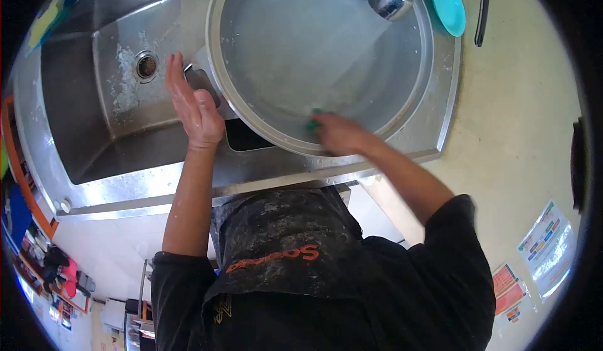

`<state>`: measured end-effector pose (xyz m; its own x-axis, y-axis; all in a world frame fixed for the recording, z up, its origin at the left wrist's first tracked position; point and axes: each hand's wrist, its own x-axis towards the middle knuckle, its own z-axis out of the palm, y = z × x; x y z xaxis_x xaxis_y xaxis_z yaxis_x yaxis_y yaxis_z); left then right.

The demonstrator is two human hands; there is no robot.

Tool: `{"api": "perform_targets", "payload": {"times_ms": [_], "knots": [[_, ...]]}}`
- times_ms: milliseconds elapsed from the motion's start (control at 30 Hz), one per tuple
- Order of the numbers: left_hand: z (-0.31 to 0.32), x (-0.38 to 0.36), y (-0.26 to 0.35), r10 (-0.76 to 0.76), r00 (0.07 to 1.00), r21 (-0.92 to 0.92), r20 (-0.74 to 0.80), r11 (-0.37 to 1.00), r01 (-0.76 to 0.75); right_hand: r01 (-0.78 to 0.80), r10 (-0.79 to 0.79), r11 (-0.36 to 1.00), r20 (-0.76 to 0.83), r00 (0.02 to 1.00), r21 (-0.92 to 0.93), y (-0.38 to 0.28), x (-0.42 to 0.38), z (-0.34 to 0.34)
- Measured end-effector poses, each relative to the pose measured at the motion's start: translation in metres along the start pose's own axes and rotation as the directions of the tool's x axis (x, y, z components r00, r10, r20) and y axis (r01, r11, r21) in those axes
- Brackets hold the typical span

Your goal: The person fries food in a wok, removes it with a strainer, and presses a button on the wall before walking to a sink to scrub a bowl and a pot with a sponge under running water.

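Observation:
A large round metal basin [326,43] sits tilted over the right part of the steel sink, with cloudy wetness on its inner surface. My right hand [341,134] is inside the basin near its lower rim, closed on a small green scrubber [315,120]; motion blurs both. At the basin's left rim, my left hand [194,106] is raised on edge with its fingers extended, wet and holding nothing. A metal spray head [391,0] hangs over the basin's upper right.
The left sink bowl [69,106] has white residue around its drain [146,66]. A turquoise dish [448,5] lies right of the basin, beside a black-handled utensil [482,18]. The steel front edge [151,203] runs before my body. Printed sheets [546,250] are at lower right.

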<state>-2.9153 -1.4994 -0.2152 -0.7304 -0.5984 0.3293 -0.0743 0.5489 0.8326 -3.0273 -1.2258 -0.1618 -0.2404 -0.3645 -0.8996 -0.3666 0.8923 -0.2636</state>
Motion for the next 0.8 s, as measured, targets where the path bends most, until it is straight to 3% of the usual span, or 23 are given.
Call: {"api": "perform_targets", "payload": {"times_ms": [33,67,100,167,267,300,333,367,400,433,467,567,667,700,767,800], "knots": [[-0.003,0.0,-0.002,-0.016,1.0,-0.016,0.014,1.0,0.016,0.184,-0.177,0.961,-0.051,0.983,0.206,-0.028,0.016,0.01],[-0.003,0.0,-0.004,-0.032,0.999,-0.038,0.032,0.999,0.033,0.312,-0.226,0.836,-0.236,0.945,0.45,-0.067,0.022,0.009],[-0.002,-0.001,-0.005,-0.049,0.998,-0.063,0.048,0.997,0.052,0.428,-0.178,0.653,-0.423,0.889,0.625,-0.104,0.034,0.009],[0.0,-0.003,-0.006,-0.041,0.998,-0.091,0.046,0.995,0.045,0.692,-0.231,0.579,-0.727,0.646,0.431,-0.147,0.039,0.001],[0.002,-0.002,-0.005,-0.056,0.998,-0.101,0.033,0.993,0.059,0.655,-0.45,0.703,-0.54,0.711,0.276,-0.079,0.006,0.017],[0.002,-0.002,-0.004,-0.061,0.998,-0.092,0.031,0.994,0.063,0.545,-0.43,0.786,-0.374,0.822,0.293,-0.043,-0.023,0.016],[0.002,-0.001,-0.003,-0.066,0.997,-0.083,0.031,0.994,0.068,0.391,-0.34,0.901,-0.254,0.906,0.187,-0.008,-0.052,0.013],[0.001,-0.001,-0.003,-0.068,0.997,-0.073,0.033,0.995,0.07,0.369,-0.352,0.929,-0.275,0.895,0.011,0.048,-0.069,0.011],[0.0,-0.001,-0.003,-0.071,0.997,-0.061,0.037,0.995,0.073,0.248,-0.309,0.94,-0.27,0.912,-0.236,0.091,-0.084,-0.013],[-0.001,-0.001,-0.001,-0.071,0.996,-0.05,0.044,0.996,0.073,0.158,-0.362,0.861,-0.364,0.858,-0.483,0.136,-0.091,-0.037],[-0.001,0.0,0.001,-0.068,0.997,-0.035,0.046,0.997,0.069,0.034,-0.274,0.85,-0.387,0.88,-0.525,0.163,-0.091,-0.073],[0.0,-0.001,0.003,-0.061,0.997,-0.028,0.038,0.998,0.062,-0.179,-0.293,0.669,-0.477,0.829,-0.722,0.158,-0.082,-0.161],[0.0,-0.003,-0.002,-0.059,0.998,-0.068,0.0,0.996,0.059,-0.209,-0.057,0.692,-0.341,0.938,-0.691,0.134,-0.082,-0.134],[0.0,-0.003,-0.001,-0.056,0.998,-0.06,-0.001,0.997,0.055,-0.159,0.0,0.767,-0.247,0.969,-0.622,0.125,-0.084,-0.109],[0.002,0.0,-0.001,-0.044,0.999,-0.051,-0.013,0.998,0.044,0.035,-0.121,0.879,-0.152,0.981,-0.476,0.108,-0.081,-0.057],[0.001,-0.001,-0.001,-0.041,0.999,-0.043,-0.016,0.998,0.04,0.043,-0.129,0.868,-0.141,0.981,-0.495,0.111,-0.079,-0.059]]}}
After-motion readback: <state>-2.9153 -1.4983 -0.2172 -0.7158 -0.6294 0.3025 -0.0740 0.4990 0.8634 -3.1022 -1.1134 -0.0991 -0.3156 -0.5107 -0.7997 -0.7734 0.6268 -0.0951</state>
